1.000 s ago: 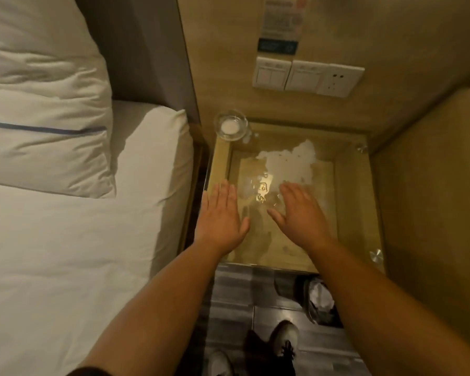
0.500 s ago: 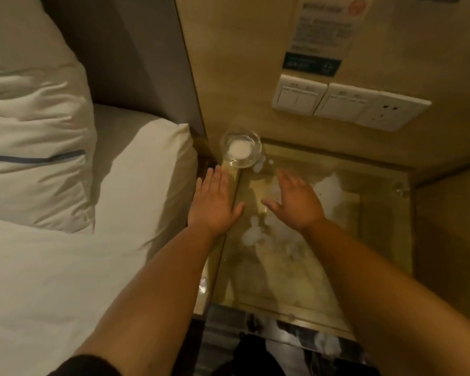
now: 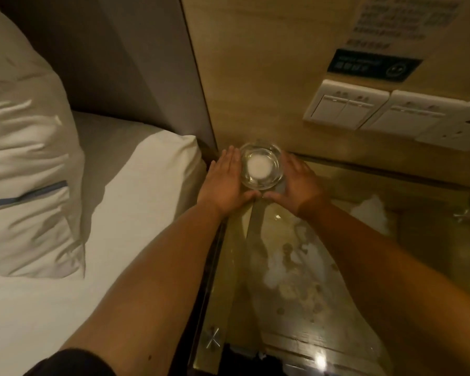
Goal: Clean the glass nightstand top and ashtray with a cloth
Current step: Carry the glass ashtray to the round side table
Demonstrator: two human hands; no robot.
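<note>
A round clear glass ashtray (image 3: 261, 166) with a white disc in its middle stands at the far left corner of the glass nightstand top (image 3: 304, 302). My left hand (image 3: 223, 183) lies against its left side with the fingers straight and together. My right hand (image 3: 299, 183) curves around its right side. The two thumbs almost meet in front of the ashtray. The glass shows smears, spots and pale white patches. No cloth is in view.
A bed with a white sheet (image 3: 136, 191) and a pillow (image 3: 25, 158) borders the nightstand on the left. A wooden wall behind it carries light switches (image 3: 345, 104) and a socket (image 3: 451, 134). A metal fastener (image 3: 212, 339) marks the glass's near left corner.
Both hands moved from the middle of the glass to the far left corner and closed in around the ashtray. The view has leaned in closer to it.
</note>
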